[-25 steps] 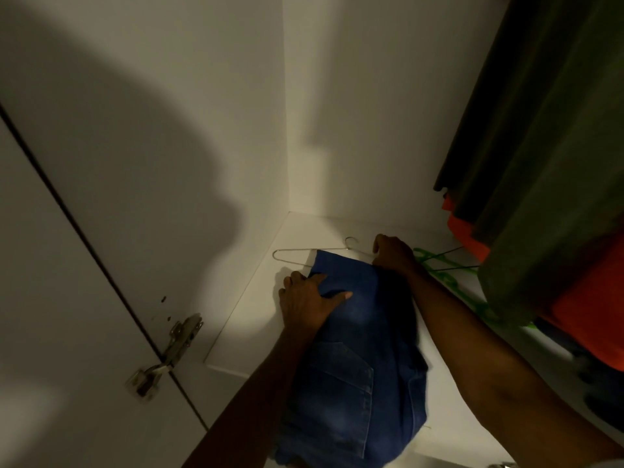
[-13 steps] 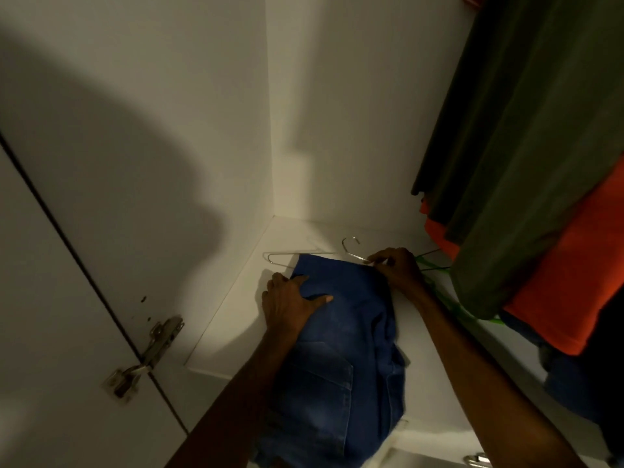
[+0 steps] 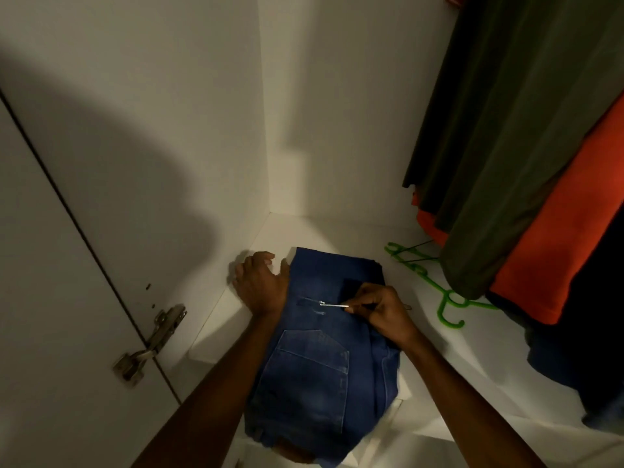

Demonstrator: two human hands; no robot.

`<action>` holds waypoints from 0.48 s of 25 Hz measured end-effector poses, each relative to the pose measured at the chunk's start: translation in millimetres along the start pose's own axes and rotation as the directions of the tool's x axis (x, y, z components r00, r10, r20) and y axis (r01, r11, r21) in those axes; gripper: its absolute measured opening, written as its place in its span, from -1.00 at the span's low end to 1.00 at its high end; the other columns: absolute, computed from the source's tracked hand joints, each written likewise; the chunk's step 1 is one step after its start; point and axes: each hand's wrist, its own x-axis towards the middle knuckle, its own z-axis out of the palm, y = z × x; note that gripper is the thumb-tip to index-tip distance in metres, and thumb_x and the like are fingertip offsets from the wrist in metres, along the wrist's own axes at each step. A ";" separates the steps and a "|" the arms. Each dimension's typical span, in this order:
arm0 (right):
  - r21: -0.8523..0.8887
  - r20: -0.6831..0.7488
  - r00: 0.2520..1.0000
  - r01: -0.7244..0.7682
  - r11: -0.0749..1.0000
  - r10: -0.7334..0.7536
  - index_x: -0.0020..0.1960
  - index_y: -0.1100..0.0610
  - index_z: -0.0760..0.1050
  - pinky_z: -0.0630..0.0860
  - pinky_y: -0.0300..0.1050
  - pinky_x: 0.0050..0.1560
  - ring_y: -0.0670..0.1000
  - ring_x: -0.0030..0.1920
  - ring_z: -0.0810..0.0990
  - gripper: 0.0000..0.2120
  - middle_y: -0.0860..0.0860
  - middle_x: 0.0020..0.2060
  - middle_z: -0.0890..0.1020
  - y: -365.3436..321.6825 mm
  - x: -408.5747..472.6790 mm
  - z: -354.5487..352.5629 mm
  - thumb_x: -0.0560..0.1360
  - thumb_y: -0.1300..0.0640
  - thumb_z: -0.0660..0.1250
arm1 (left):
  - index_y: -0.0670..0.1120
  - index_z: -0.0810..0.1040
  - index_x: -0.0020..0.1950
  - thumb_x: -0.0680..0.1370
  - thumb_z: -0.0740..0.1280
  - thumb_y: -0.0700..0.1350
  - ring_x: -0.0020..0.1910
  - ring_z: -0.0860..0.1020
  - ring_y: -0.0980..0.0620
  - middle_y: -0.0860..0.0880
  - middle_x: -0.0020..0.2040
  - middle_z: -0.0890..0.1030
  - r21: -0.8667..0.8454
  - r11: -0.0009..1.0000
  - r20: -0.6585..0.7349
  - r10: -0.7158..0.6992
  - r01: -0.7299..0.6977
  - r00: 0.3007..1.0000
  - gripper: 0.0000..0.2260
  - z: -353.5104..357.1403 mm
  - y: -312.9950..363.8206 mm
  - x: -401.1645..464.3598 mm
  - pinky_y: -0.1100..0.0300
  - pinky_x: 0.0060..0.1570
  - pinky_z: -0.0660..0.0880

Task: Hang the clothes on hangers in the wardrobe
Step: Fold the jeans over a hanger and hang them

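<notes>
Folded blue jeans (image 3: 314, 366) lie on the white wardrobe shelf (image 3: 422, 383), hanging over its front edge. My right hand (image 3: 381, 312) rests on top of the jeans and pinches the end of a thin metal hanger wire (image 3: 332, 305) that lies across the denim. Most of that hanger is hidden. My left hand (image 3: 260, 285) sits on the shelf at the jeans' left edge, its thumb against the denim and its fingers loosely bent.
A green plastic hanger (image 3: 435, 292) lies on the shelf to the right. Olive (image 3: 506, 146), orange (image 3: 557, 231) and dark (image 3: 587, 315) garments hang at the right. The wardrobe's side wall (image 3: 152, 146) and a door hinge (image 3: 152, 342) are on the left.
My right hand came toward me from behind the jeans, bringing the metal hanger wire over the denim. My left hand slid off the top of the jeans to their left edge.
</notes>
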 end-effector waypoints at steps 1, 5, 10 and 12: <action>0.009 0.004 1.000 0.000 1.000 0.000 -0.05 0.07 0.77 0.62 0.10 -0.09 0.08 -0.16 0.67 -0.92 0.00 -0.18 0.69 -1.4 -3.8 -0.8 0.47 0.18 0.54 | -0.02 0.67 0.05 0.41 0.53 0.22 0.09 0.56 -0.17 -0.03 0.00 0.67 0.110 0.994 0.120 -0.016 0.003 0.993 -0.62 0.6 2.0 9.5 -0.04 0.08 0.42; -0.028 -0.003 1.000 -0.013 1.000 0.013 -0.03 0.02 0.77 0.63 0.17 -0.09 0.08 -0.16 0.68 -0.82 -0.01 -0.17 0.69 -7.6 -8.8 -1.0 0.45 0.27 0.53 | -0.08 0.60 0.24 0.20 0.44 0.56 0.17 0.58 -0.11 -0.07 0.18 0.66 0.298 0.953 0.637 -0.163 -0.047 0.753 -0.11 11.9 15.6 47.7 -0.05 0.28 0.45; -0.156 -0.058 0.998 -0.010 0.988 0.001 -0.10 -0.10 0.75 0.55 0.16 -0.01 0.03 -0.05 0.59 -0.86 -0.10 -0.16 0.69 -10.3 -12.8 3.0 0.36 0.07 0.56 | -0.20 0.51 0.37 -0.13 0.63 0.46 0.16 0.62 -0.11 -0.14 0.28 0.62 0.150 0.971 0.832 -0.226 0.187 0.506 0.23 69.2 0.2 72.3 -0.06 0.17 0.62; -0.290 -0.048 0.998 0.034 0.957 -0.050 0.00 -0.09 0.73 0.49 0.13 0.05 0.04 -0.01 0.53 -0.77 -0.14 -0.09 0.68 -14.2 -14.9 5.7 0.35 0.03 0.55 | -0.20 0.44 0.46 0.02 0.68 0.33 0.23 0.58 -0.14 -0.15 0.34 0.58 0.126 0.974 0.864 -0.200 0.186 0.461 0.15 73.4 1.7 69.8 -0.08 0.24 0.58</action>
